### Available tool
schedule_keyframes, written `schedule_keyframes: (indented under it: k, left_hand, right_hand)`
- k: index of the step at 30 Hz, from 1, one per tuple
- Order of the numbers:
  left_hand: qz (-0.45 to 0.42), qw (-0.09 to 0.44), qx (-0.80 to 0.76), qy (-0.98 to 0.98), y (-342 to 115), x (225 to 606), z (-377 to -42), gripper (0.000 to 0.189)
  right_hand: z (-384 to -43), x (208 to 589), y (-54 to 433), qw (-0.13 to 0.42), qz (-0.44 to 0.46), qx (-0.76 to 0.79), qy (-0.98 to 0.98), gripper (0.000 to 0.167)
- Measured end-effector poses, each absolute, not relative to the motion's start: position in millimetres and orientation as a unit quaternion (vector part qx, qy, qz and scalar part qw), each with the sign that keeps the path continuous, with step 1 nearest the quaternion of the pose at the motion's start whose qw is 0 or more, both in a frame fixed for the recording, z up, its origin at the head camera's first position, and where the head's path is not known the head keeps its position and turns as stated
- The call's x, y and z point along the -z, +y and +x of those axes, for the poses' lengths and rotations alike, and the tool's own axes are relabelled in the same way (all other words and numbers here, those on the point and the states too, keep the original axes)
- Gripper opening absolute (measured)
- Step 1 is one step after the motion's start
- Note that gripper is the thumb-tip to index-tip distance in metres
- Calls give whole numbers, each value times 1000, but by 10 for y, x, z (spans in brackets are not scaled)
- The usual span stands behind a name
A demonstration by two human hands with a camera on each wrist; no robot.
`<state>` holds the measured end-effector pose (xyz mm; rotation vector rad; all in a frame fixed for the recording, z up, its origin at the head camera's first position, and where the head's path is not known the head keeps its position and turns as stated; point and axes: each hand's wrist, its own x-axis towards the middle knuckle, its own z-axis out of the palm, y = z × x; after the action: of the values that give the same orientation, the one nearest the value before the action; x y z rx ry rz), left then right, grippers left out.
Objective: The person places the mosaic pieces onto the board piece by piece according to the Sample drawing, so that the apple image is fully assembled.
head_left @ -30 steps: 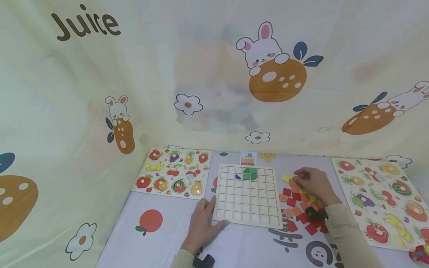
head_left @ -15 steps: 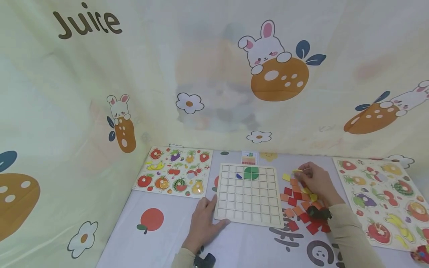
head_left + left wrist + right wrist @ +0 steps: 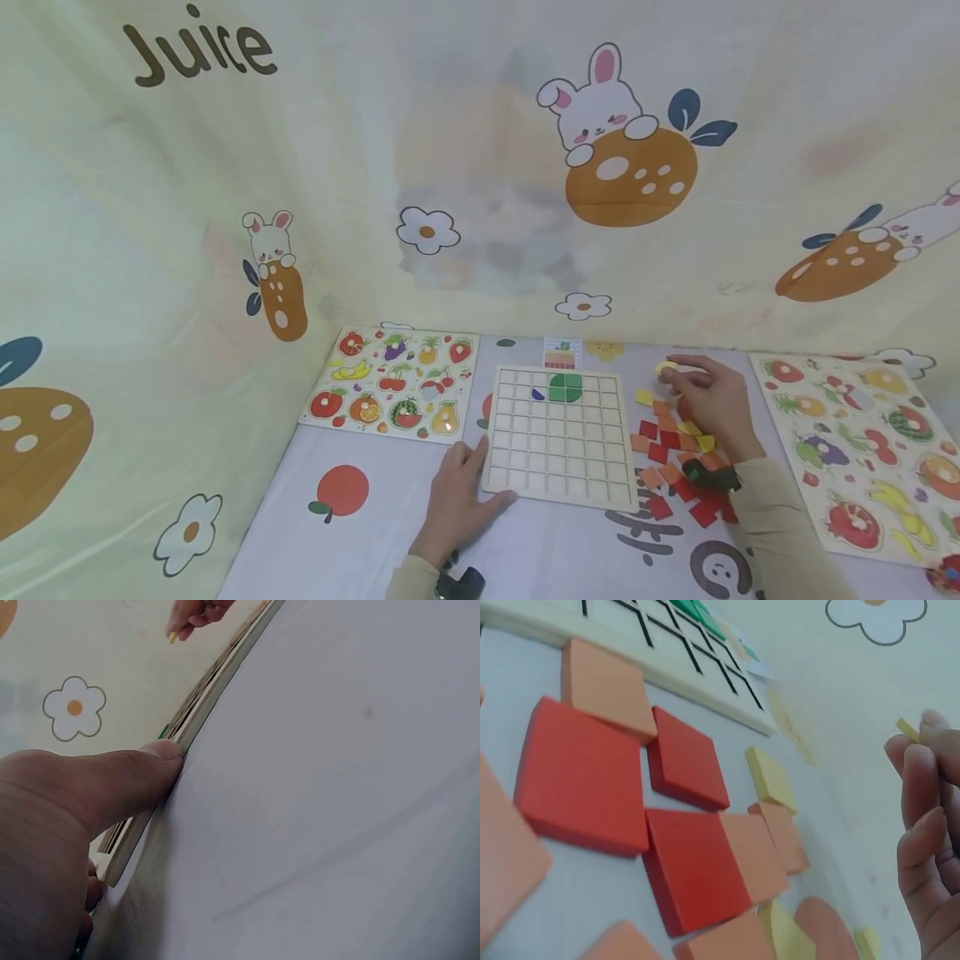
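Observation:
A pale wooden grid board [image 3: 558,450] lies on the table, with green pieces [image 3: 566,387] forming a leaf shape and a small blue piece [image 3: 538,394] near its top. My left hand [image 3: 459,500] rests at the board's near-left corner; the thumb [image 3: 127,780] lies straight along the front edge and the other fingers are at the left side. Raised just beyond the loose tiles, my right hand [image 3: 708,404] pinches a small yellow tile [image 3: 908,730] between thumb and fingertips. Red tiles [image 3: 585,776], orange tiles [image 3: 609,688] and other yellow tiles [image 3: 644,397] are scattered right of the board.
A small pattern card [image 3: 561,353] lies behind the board. Fruit puzzle boards stand on both sides, one at the left [image 3: 390,383] and one at the right [image 3: 855,450]. Part of a red and blue object [image 3: 943,575] shows at the lower right. A printed curtain [image 3: 480,167] encloses the back.
My right hand has lifted a yellow tile from the pile and moved slightly away from the other tiles. My left hand stays at the board's corner.

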<state>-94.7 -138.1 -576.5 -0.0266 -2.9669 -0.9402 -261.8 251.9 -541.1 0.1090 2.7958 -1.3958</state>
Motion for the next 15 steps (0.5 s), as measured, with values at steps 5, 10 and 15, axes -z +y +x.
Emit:
schedule_keyframes:
  k: [5,10,15]
  left_hand:
    - [-5,12,303,-953,-1377,5761,-945,95]
    - [-6,16,306,-952,-1375,5755,-942,95]
    - [-8,17,305,-952,-1377,5743,-937,95]
  right_hand:
    - [-2589,5374,2472,8,4,466,884,67]
    - [-2578,5355,2359,-14,-52,482,875,57]
    - [-2564,5319,2162,-10,-49,488,871,53]
